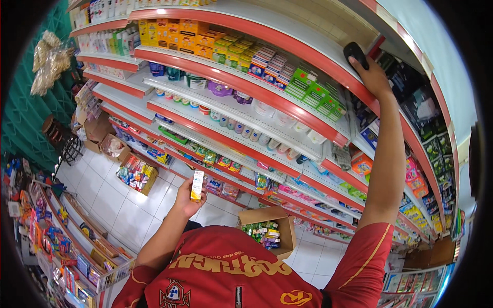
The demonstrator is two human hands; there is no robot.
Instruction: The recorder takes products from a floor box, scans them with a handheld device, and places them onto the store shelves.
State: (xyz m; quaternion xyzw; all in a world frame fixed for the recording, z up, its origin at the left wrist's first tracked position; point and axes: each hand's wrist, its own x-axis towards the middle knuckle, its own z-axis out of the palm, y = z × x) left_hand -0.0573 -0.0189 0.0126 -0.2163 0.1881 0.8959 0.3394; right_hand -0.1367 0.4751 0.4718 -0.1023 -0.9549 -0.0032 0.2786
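while the left hand (186,197) pinches a small orange-and-white box (197,186), the right hand (371,74) curls round a black object (356,53); below, an open cardboard carton (281,232) holds green packets (262,232).

head fisheye, looks down and forward; shop shelves (241,97) close ahead, floor (123,200) below.
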